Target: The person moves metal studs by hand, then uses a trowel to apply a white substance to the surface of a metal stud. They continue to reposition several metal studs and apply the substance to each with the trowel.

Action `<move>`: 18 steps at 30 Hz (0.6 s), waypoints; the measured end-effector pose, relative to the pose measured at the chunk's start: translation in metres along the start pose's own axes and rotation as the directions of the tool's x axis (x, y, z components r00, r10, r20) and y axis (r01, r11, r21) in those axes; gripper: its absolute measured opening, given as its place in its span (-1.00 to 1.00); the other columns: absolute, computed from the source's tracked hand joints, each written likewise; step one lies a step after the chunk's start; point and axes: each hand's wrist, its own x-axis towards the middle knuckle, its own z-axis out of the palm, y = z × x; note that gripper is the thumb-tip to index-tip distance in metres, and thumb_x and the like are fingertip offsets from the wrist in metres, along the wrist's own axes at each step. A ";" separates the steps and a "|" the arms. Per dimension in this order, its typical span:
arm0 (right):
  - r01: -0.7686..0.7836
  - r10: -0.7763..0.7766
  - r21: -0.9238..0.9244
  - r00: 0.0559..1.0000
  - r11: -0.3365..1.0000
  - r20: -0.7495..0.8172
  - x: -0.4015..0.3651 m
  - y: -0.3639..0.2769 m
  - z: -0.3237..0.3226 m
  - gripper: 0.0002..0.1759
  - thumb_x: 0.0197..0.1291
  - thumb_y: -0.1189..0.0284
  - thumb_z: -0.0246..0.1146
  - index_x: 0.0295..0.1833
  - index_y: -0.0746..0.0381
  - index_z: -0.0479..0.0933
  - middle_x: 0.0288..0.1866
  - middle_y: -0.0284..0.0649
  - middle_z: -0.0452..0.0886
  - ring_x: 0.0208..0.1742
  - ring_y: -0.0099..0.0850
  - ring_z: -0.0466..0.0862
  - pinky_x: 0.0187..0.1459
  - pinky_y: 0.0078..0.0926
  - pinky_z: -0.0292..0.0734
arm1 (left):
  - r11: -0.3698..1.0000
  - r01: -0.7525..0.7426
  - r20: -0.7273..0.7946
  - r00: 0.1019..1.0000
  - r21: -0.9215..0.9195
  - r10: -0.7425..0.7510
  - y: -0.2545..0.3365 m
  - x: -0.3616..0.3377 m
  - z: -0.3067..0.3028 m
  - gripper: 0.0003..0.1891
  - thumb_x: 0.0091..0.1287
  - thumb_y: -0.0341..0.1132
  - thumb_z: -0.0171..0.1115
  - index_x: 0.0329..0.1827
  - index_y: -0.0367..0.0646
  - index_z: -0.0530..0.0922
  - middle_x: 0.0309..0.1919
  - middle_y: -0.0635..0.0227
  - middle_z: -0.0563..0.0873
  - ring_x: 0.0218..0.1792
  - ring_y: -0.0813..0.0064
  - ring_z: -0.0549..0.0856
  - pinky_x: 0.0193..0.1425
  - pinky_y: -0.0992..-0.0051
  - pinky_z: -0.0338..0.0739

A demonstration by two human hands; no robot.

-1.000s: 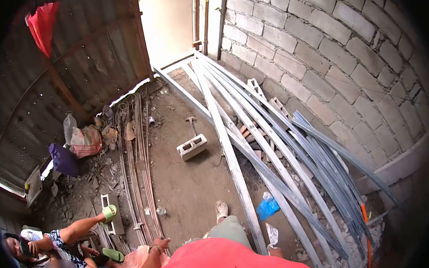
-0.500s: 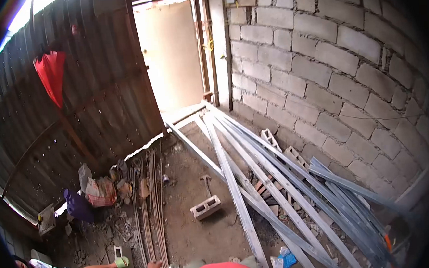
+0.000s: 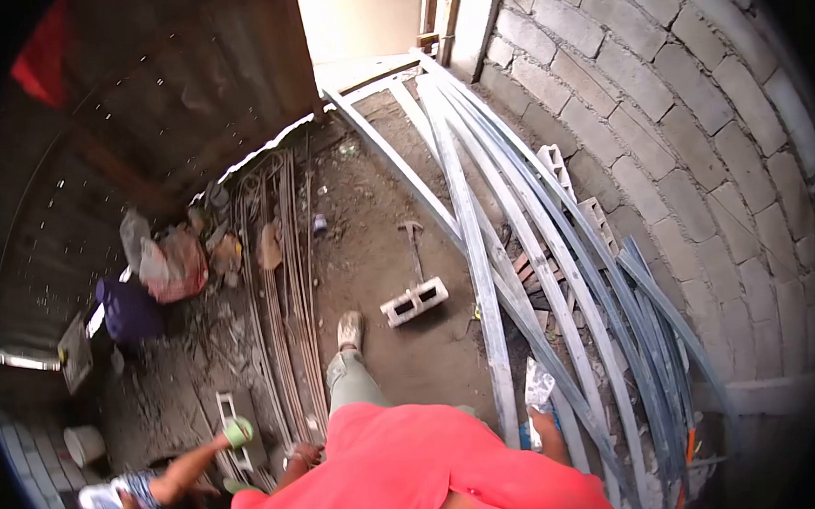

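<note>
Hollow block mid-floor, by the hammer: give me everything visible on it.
The hollow block is pale grey, concrete by its look, and roughly rectangular. Two dark hollows, split by a web, open toward the camera. It rests skewed on the dirt floor, with no obvious break. The hammer lies with its handle end at the block's far edge; contact is unclear. The nearest metal bar and the shoe are apart from it.

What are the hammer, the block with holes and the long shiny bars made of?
The hammer: maybe metal, dull and brownish, but too small to be sure.
The block with holes: probably concrete, since it's pale gray and matte.
The long shiny bars: likely metal, smooth with a silvery gleam.
</note>
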 end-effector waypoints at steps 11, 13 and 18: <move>-0.167 0.197 -0.151 0.957 0.974 0.213 -0.163 -0.203 0.088 -0.21 0.15 -0.02 0.29 0.16 0.53 0.46 0.11 0.21 0.55 0.11 -0.05 0.59 0.08 -0.19 0.49 | 0.871 -0.434 -0.444 0.844 -0.232 0.302 0.199 0.096 -0.386 -0.65 0.24 -0.14 0.32 -0.16 -0.29 0.60 -0.42 0.22 0.69 -0.47 0.39 0.65 -0.42 0.35 0.50; -0.156 0.172 -0.097 0.965 0.983 0.196 -0.130 -0.207 0.120 -0.32 0.19 0.04 0.29 0.10 0.49 0.52 -0.06 0.12 0.67 -0.11 -0.11 0.72 -0.11 -0.17 0.60 | 0.877 -0.481 -0.586 0.706 0.013 0.396 0.241 0.109 -0.438 -0.64 0.22 -0.13 0.33 -0.13 -0.29 0.63 -0.39 0.22 0.71 -0.44 0.42 0.66 -0.39 0.40 0.52; -0.140 0.098 0.164 0.965 0.976 0.242 -0.118 -0.314 0.145 -0.49 0.23 0.11 0.26 -0.01 0.39 0.58 -0.38 -0.07 0.69 -0.49 -0.27 0.69 -0.48 -0.27 0.58 | 0.840 -0.511 -0.472 0.796 -0.185 0.380 0.344 0.105 -0.470 -0.55 0.20 -0.06 0.36 -0.05 -0.28 0.62 -0.34 0.23 0.73 -0.38 0.36 0.70 -0.34 0.34 0.58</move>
